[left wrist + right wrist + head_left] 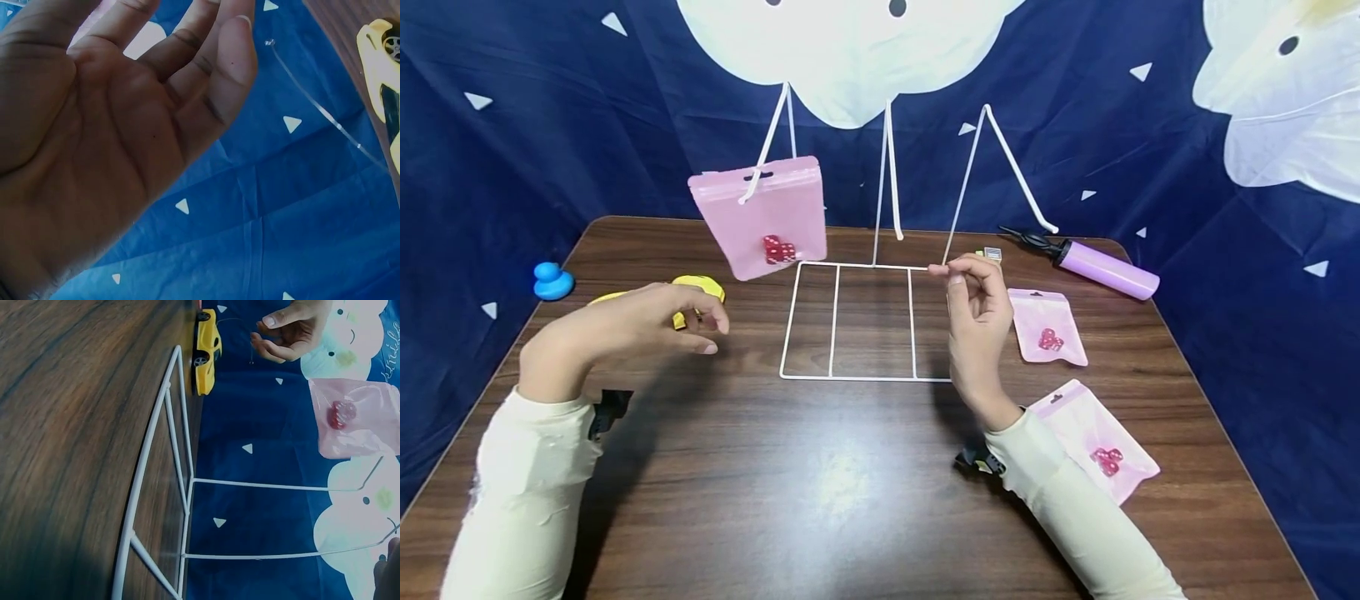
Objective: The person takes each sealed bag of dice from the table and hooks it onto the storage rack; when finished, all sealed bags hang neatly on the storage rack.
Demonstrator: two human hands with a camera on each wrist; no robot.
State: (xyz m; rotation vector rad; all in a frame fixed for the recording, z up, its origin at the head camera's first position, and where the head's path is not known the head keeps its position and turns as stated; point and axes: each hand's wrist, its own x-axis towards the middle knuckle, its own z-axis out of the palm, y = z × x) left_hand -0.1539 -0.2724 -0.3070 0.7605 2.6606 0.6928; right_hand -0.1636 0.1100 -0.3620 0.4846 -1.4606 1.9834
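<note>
The right hand hides part of the white metal-wire rack; left of the rack, the left hand partly covers a glossy yellow toy car.

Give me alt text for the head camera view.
A pink pouch of red dice hangs on the leftmost hook of a white wire rack on a wooden table. A person's left hand is raised left of the rack and the right hand at its right edge, both apparently empty. Two more dice pouches lie at right, with a purple pump beyond.
</note>
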